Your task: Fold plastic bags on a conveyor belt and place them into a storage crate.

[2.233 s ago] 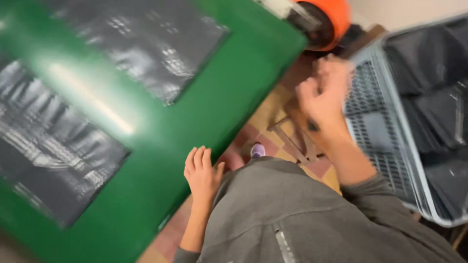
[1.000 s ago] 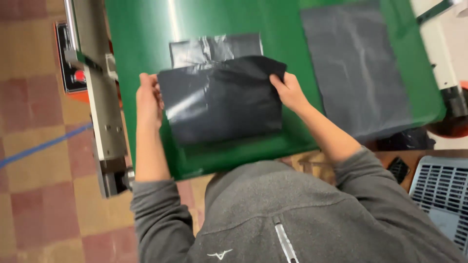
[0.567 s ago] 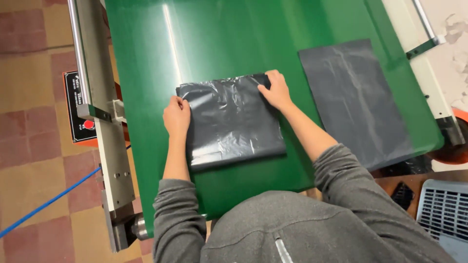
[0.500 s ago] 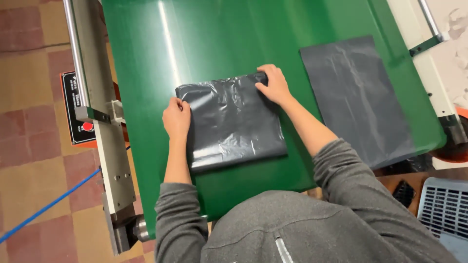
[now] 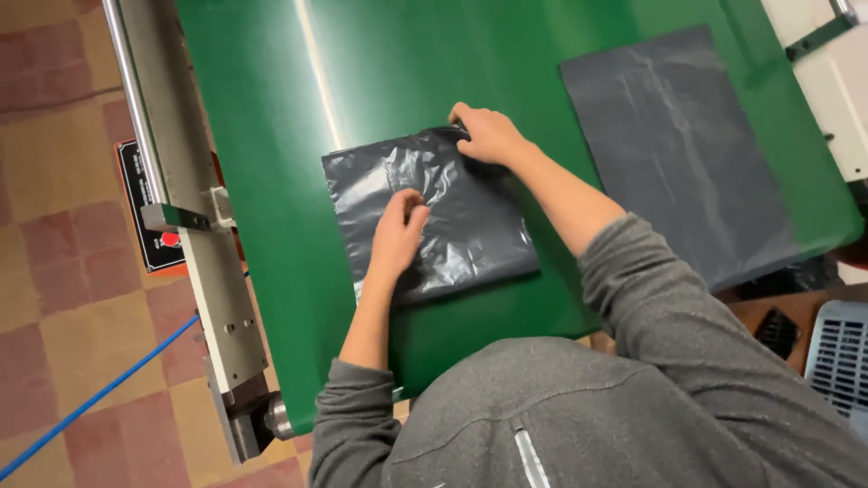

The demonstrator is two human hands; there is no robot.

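Two hands (image 5: 398, 237) flat on grey bag (image 5: 470, 230), green belt (image 5: 407, 63)

The person's left hand (image 5: 396, 237) and forearm are covering part of the crumpled dark plastic bag (image 5: 429, 212), while the right hand (image 5: 488, 136) is hiding its far right corner. The green belt (image 5: 407, 63) is running off the top edge, and the grey grated crate (image 5: 841, 352) is being cut by the right edge

Workshop: green conveyor belt (image 5: 271, 181), metal rail (image 5: 181, 181)

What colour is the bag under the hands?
Dark grey, glossy and wrinkled bag, seen in the head view.
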